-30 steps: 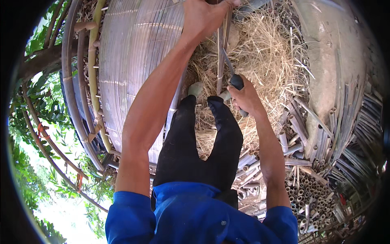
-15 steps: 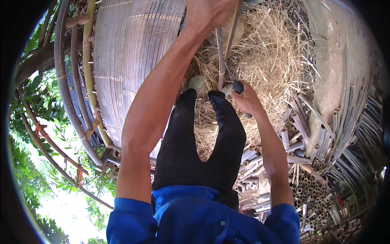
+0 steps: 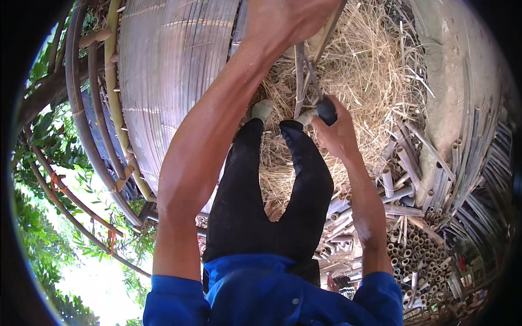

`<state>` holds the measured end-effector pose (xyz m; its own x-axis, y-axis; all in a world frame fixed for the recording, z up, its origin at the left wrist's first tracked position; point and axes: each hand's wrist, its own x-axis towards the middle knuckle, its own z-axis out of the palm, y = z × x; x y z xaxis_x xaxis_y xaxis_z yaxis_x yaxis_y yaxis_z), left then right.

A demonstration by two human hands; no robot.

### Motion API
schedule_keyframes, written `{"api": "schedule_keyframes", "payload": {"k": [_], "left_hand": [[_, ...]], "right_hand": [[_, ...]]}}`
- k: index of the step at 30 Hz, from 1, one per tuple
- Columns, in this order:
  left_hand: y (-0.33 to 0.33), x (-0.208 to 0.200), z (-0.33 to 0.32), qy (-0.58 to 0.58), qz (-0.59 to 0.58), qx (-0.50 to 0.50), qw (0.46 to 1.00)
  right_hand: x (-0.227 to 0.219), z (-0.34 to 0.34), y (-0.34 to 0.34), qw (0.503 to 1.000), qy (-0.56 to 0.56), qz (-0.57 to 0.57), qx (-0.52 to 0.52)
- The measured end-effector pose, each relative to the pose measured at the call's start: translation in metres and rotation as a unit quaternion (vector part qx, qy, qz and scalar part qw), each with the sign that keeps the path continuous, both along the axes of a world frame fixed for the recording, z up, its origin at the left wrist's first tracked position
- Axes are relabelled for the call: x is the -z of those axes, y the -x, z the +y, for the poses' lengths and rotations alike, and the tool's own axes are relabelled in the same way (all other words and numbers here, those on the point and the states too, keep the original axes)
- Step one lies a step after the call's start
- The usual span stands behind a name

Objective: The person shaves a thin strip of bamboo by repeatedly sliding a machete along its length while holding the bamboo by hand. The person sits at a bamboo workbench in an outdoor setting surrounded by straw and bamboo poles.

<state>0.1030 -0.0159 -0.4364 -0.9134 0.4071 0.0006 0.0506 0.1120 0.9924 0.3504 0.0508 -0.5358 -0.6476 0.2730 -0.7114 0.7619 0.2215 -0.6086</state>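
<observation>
My left hand reaches to the top edge and grips a long split bamboo stick that runs down toward my legs. My right hand is closed around the dark handle of a knife, whose thin blade points up along the stick. Both hands work above a heap of dry straw-like shavings. My legs in black trousers stretch out below the hands, feet near the stick's lower end.
A large curved woven bamboo surface stands at the left, framed by bent bamboo poles. Cut bamboo tubes lie piled at the right, with long strips beside them. Green foliage fills the far left.
My right hand with the knife has shifted slightly up along the stick. The left hand has kept its grip near the top edge.
</observation>
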Motion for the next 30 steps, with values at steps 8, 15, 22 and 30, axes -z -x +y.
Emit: {"api": "schedule_keyframes", "payload": {"k": [8,15,22,30], "left_hand": [[-0.017,0.007,0.019,-0.034,-0.024,0.108,0.993],[-0.019,-0.014,0.020,0.000,-0.052,0.074,0.996],[-0.026,-0.002,0.050,-0.053,0.002,0.066,0.996],[-0.050,-0.013,0.081,-0.049,-0.025,0.110,0.992]], "right_hand": [[0.160,-0.004,-0.104,0.982,0.089,-0.164,-0.010],[0.160,-0.008,-0.131,0.899,0.302,-0.223,0.226],[0.179,-0.014,-0.148,0.970,-0.210,-0.005,-0.122],[0.189,-0.016,-0.179,0.936,0.141,-0.295,0.135]]}}
